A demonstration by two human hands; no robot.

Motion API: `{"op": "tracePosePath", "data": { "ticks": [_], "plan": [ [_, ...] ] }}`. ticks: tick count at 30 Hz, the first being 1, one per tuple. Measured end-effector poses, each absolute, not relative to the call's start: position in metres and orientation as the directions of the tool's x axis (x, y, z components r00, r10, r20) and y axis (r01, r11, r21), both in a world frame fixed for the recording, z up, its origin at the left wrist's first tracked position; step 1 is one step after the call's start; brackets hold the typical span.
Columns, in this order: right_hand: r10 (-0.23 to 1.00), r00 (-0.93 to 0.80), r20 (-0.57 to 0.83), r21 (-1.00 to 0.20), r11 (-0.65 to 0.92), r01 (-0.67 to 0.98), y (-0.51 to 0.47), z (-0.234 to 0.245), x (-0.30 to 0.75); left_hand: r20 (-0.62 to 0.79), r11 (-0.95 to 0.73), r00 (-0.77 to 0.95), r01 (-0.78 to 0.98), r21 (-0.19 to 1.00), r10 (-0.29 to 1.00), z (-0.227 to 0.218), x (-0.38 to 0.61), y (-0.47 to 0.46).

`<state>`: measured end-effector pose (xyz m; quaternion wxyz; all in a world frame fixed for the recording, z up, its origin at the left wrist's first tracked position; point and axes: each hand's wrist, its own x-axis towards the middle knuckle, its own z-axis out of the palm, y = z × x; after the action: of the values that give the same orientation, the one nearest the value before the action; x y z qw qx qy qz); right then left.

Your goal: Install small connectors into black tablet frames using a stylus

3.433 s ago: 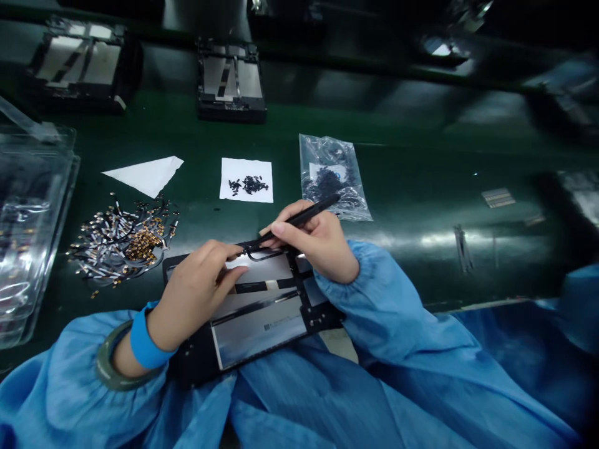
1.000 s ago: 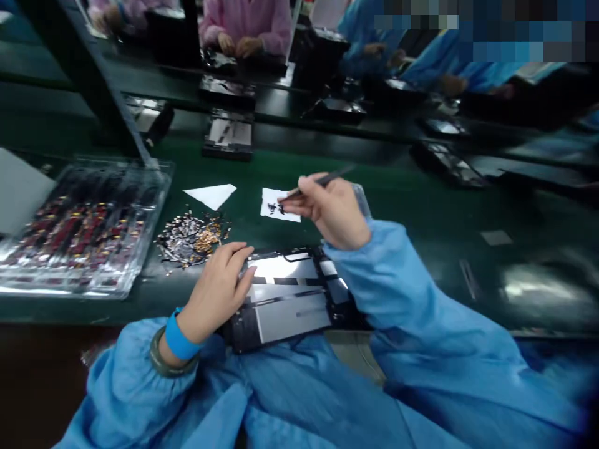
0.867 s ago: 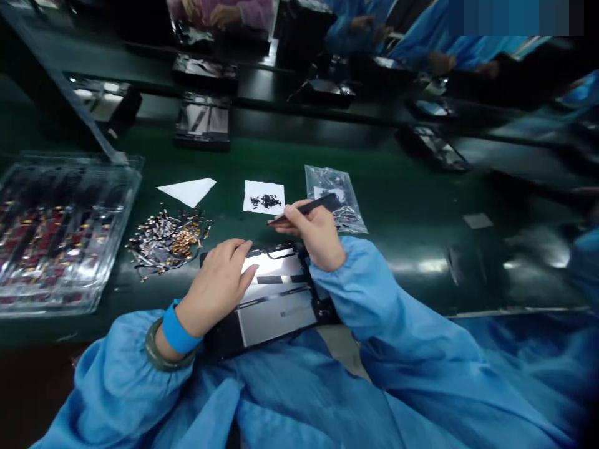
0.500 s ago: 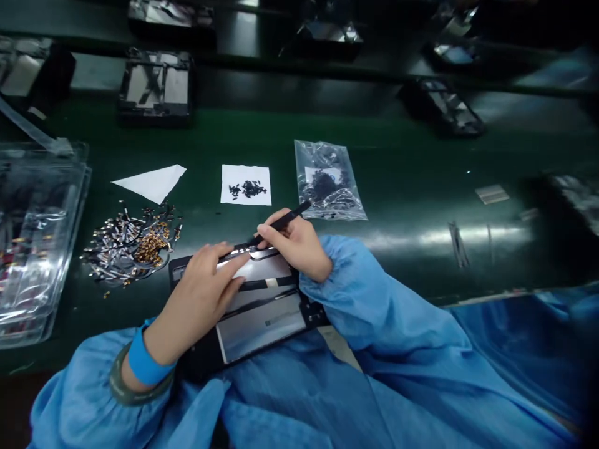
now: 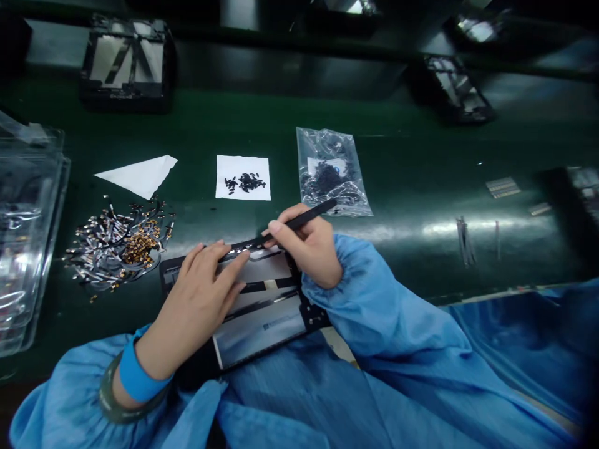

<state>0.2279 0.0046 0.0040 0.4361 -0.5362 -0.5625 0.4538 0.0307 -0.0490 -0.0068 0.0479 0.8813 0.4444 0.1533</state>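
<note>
Right hand (image 5: 311,249) holds the black tool (image 5: 309,215) like a pen; the left hand (image 5: 196,290), fingers half spread, lies palm down over the left part of the panel (image 5: 262,330). One clear bag (image 5: 309,140) contains black bits (image 5: 326,178); parts in the clear trays (image 5: 60,199) are blurred. The tool slants, tip down-left at the panel's far edge, butt up-right by the bag. The panel's long axis runs roughly left to right.

Left hand (image 5: 199,299) palm-down, right hand (image 5: 314,252) pinched
</note>
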Motion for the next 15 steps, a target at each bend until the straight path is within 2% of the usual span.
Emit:
{"op": "tracePosePath", "data": {
  "ticks": [2,4,6,9,12,15],
  "plan": [
    [0.998,0.061,-0.008,-0.995,-0.014,0.098,0.003,0.006,0.235,0.220,-0.615,0.577,0.765,0.191,0.786,-0.006,0.032,-0.045],
    [0.987,0.151,0.060,-0.995,0.047,0.089,0.002,0.007,0.244,0.211,-0.621,0.587,0.763,0.179,0.782,-0.004,0.034,-0.040],
    [0.967,0.215,0.135,-0.985,0.108,0.135,0.000,0.006,0.254,0.199,-0.615,0.585,0.770,0.170,0.786,-0.004,0.035,-0.037],
    [0.949,0.266,0.172,-0.973,0.123,0.193,-0.004,0.000,0.265,0.183,-0.609,0.584,0.782,0.135,0.791,-0.003,0.040,-0.036],
    [0.938,0.282,0.201,-0.955,0.123,0.271,-0.007,-0.008,0.274,0.137,-0.619,0.612,0.785,0.019,0.779,-0.001,0.047,-0.041],
    [0.910,0.290,0.297,-0.916,0.185,0.356,-0.011,-0.014,0.284,0.089,-0.627,0.634,0.773,-0.091,0.768,0.004,0.050,-0.042]
  ]
}}
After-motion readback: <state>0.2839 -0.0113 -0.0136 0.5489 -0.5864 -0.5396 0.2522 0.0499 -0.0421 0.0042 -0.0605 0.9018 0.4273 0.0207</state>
